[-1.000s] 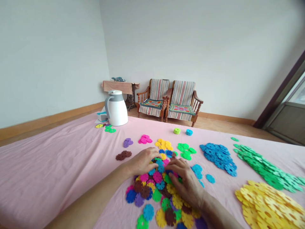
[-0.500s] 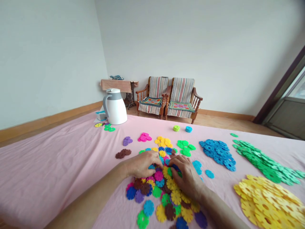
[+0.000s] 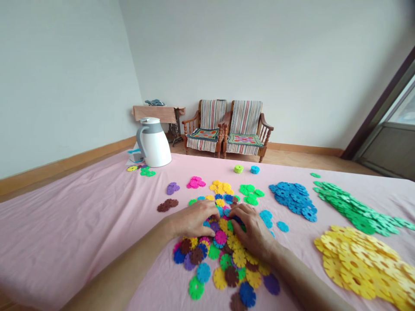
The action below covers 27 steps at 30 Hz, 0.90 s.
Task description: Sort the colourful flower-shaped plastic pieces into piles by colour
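A mixed pile of notched plastic discs (image 3: 239,258) in many colours lies on the pink cloth (image 3: 97,207). My left hand (image 3: 196,218) rests at the pile's upper left, thumb and fingers apart, with purple and blue discs beneath the gap and nothing held. My right hand (image 3: 253,229) is on the pile's upper right, its fingers curled around a dark blue disc (image 3: 238,220). Behind the hands lie small groups of yellow (image 3: 221,187), pink (image 3: 196,182), green (image 3: 251,194), purple (image 3: 173,188) and brown discs (image 3: 167,205).
Larger heaps of blue (image 3: 293,198), green (image 3: 353,207) and yellow discs (image 3: 359,259) spread at the right. A white jug (image 3: 155,144) stands at the back left. Two short disc stacks (image 3: 238,169) sit near the far edge. Two wooden chairs (image 3: 246,129) are beyond.
The left thumb and fingers have spread a little. A pink disc near them has shifted to the right. The view has tilted slightly.
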Tool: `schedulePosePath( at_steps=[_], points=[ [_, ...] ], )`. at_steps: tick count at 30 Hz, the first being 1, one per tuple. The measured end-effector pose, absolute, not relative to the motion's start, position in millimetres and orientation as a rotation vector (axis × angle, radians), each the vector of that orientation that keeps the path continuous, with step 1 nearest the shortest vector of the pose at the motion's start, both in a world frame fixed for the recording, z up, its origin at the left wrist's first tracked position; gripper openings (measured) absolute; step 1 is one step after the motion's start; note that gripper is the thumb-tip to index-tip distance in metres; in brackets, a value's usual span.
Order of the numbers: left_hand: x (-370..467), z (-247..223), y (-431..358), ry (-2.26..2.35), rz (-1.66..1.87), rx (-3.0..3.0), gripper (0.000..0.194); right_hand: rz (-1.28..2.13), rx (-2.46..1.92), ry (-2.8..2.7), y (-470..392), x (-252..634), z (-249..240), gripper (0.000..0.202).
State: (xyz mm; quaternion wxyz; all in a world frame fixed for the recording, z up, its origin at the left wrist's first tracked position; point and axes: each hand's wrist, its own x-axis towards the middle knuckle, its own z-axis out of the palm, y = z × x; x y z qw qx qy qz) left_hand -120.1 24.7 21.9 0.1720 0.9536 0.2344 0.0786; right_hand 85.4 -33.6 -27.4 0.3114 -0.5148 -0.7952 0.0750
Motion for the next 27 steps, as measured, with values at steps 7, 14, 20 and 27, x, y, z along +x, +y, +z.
schedulePosePath(
  at_steps=[7, 14, 20, 27],
  points=[
    [-118.6, 24.6, 21.6, 0.675, 0.235, 2.7, 0.022, 0.202, -1.361, -2.094, -34.8, 84.7, -24.1, 0.017],
    [-119.4, 21.7, 30.5, 0.758, 0.444, 2.463, 0.008, 0.217, -1.338, -2.081, -37.3, 84.5, -23.4, 0.017],
    [-158.7, 6.1, 87.5, 1.399, 1.012, 2.124, 0.005, 0.219, -1.348, -2.073, -37.7, 84.1, -21.7, 0.017],
    [-211.5, -7.8, 119.8, 2.029, 0.984, 1.959, 0.009, 0.199, -1.337, -2.076, -36.6, 85.3, -23.6, 0.017]
  ],
)
